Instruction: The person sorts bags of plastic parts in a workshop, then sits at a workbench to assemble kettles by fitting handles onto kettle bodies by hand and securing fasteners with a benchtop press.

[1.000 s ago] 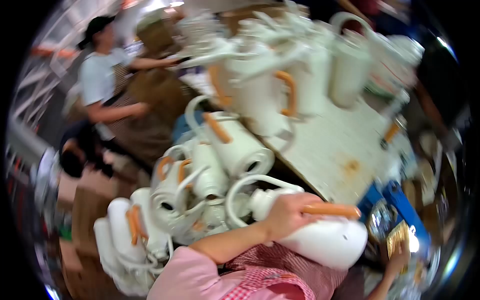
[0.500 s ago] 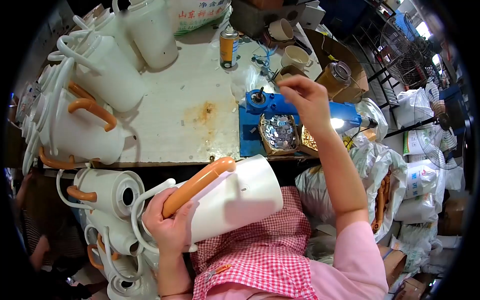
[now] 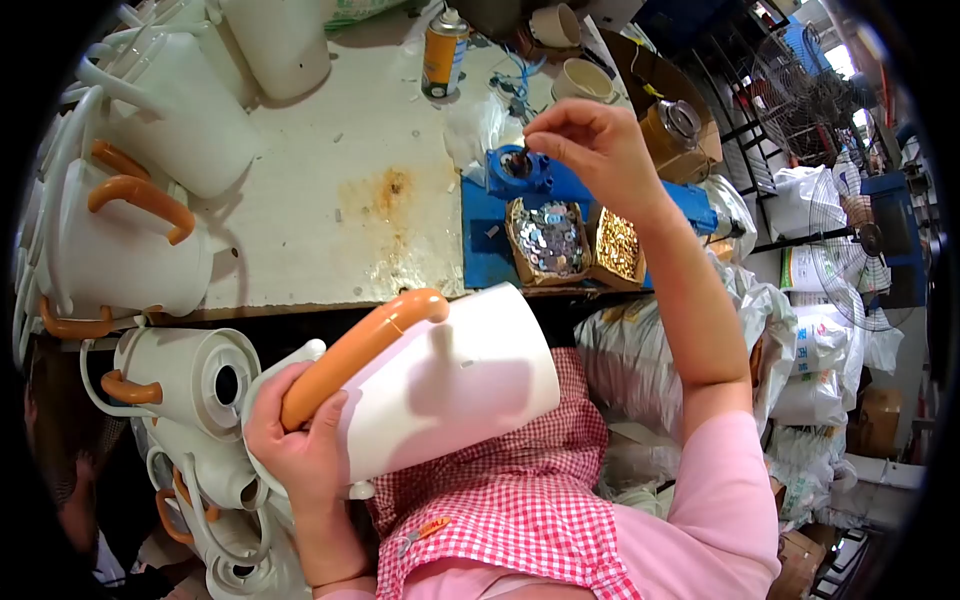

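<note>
My left hand [image 3: 300,430] is wrapped round the lower part of the orange handle on a white watering can [image 3: 460,390]. The can lies tilted across my lap, a small slot showing in its side. Above the blue power tool [image 3: 522,172], my right hand [image 3: 600,150] has thumb and forefinger pinched together beside the tool's dark upright tip. Whatever the pinch holds, if anything, is too small to make out. Just below sit a box of small grey metal pieces [image 3: 550,240] and a box of brass-coloured screws [image 3: 617,245].
More white watering cans [image 3: 185,125] crowd the table's left side, and others [image 3: 190,380] are stacked below its edge. A spray can [image 3: 443,55] and a beige cup [image 3: 583,82] stand farther back. Plastic sacks [image 3: 640,350] and a large fan [image 3: 850,240] are at the right.
My right hand has moved left and down onto the power tool's tip. The view has shifted, so the table things sit higher and farther left. My left hand keeps its grip.
</note>
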Available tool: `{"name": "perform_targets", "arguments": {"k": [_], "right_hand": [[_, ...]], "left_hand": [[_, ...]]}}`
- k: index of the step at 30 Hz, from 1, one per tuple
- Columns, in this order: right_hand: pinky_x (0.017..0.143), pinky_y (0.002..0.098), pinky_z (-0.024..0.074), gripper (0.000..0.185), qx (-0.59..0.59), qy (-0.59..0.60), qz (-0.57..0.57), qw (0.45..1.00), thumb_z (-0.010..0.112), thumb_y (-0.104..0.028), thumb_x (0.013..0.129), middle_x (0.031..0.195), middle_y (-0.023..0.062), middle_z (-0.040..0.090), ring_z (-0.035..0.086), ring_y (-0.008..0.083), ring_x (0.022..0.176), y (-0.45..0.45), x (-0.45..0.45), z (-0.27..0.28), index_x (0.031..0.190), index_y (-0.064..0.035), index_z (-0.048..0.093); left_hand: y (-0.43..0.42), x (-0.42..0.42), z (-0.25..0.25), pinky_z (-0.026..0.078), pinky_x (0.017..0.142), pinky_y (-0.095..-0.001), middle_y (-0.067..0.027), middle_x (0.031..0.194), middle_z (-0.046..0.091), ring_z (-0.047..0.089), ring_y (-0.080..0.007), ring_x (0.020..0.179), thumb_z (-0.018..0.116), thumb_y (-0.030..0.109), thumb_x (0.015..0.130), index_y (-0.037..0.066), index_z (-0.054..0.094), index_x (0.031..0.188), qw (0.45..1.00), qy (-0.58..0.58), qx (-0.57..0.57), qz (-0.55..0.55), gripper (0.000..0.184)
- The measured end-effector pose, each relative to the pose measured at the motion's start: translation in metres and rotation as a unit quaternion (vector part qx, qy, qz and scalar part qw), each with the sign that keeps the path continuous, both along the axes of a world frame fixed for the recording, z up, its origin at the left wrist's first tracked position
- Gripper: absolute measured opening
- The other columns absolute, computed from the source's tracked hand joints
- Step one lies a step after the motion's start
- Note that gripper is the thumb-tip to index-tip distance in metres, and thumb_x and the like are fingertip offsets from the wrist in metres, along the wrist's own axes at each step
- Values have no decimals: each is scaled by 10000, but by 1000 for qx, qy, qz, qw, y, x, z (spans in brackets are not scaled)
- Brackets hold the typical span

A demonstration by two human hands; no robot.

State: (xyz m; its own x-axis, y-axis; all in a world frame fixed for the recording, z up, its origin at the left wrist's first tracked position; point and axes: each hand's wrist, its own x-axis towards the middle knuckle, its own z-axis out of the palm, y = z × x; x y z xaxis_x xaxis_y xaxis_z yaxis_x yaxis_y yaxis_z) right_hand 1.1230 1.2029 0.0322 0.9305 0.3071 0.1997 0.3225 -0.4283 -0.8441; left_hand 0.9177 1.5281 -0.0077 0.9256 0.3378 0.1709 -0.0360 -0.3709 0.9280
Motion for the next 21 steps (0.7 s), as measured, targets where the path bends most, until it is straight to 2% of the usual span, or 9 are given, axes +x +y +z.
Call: {"name": "perform_targets", "arguments": {"k": [3, 4, 9, 13, 15, 16, 18, 19, 21], "right_hand": [[746, 211, 524, 93, -60, -34, 16, 998, 712, -39, 902, 864, 14, 702, 637, 50, 810, -1, 4, 3, 970, 25, 709], [700, 254, 525, 119, -56, -44, 2, 997, 722, -86, 872, 784, 52, 704, 640, 87, 716, 3, 2, 6, 926, 19, 711], [701, 268, 529, 145, -143, -65, 6, 988, 721, -111, 868, 747, 75, 694, 648, 117, 688, 6, 6, 11, 920, 22, 699], [697, 261, 535, 146, -67, -62, 6, 996, 737, -116, 871, 781, 59, 693, 654, 116, 721, 6, -10, -2, 956, -1, 709], [682, 240, 531, 136, 61, -187, -124, 973, 760, -79, 850, 795, 48, 685, 657, 111, 744, 13, -36, -8, 965, -19, 717], [669, 224, 526, 116, 110, -138, -147, 973, 770, -38, 833, 804, 37, 678, 655, 109, 747, 4, -54, -19, 938, -26, 721], [654, 223, 520, 94, 7, -62, -172, 983, 771, -50, 835, 816, 48, 678, 647, 99, 734, -14, -83, -50, 909, -24, 718], [662, 275, 536, 76, -58, 8, -177, 983, 754, -101, 840, 842, 65, 697, 670, 154, 711, -19, -88, -67, 887, -47, 728], [720, 326, 532, 109, -245, 10, -166, 955, 716, -125, 853, 877, 79, 681, 659, 203, 768, -27, -89, -92, 929, -48, 731]], "left_hand": [[3, -1, -2, 509, 764, -257, -74, 949, 669, 632, -147, 854, 825, 17, 727, -31, 663, 1024, 1000, 2, -14, 6, 342], [4, -1, -2, 510, 774, -262, -74, 953, 670, 632, -151, 856, 823, 12, 727, -30, 663, 1024, 1000, 1, -15, -1, 340], [1, -3, -4, 510, 803, -275, -74, 964, 673, 633, -160, 864, 816, 2, 730, -31, 661, 1026, 1000, 8, -8, -12, 336], [-3, -2, -4, 512, 823, -281, -84, 974, 673, 636, -167, 881, 817, 4, 734, -34, 657, 1036, 1000, 5, -2, -13, 344], [-3, -2, -6, 514, 826, -282, -88, 978, 674, 637, -169, 887, 818, 7, 738, -35, 655, 1039, 1000, 4, -2, -11, 346], [-1, -4, -6, 516, 828, -284, -89, 982, 674, 637, -170, 889, 820, 12, 741, -36, 655, 1044, 1000, 4, 2, -11, 348], [0, -5, -8, 518, 829, -285, -91, 985, 675, 637, -171, 891, 821, 17, 744, -36, 654, 1048, 1000, 6, 4, -6, 351], [1, -5, -9, 519, 828, -284, -89, 987, 675, 636, -170, 890, 822, 25, 750, -36, 655, 1051, 1000, 1, 0, -3, 349], [1, -5, -8, 519, 826, -283, -88, 990, 674, 635, -168, 890, 823, 32, 757, -36, 656, 1053, 1000, 3, 0, -13, 347]]}}
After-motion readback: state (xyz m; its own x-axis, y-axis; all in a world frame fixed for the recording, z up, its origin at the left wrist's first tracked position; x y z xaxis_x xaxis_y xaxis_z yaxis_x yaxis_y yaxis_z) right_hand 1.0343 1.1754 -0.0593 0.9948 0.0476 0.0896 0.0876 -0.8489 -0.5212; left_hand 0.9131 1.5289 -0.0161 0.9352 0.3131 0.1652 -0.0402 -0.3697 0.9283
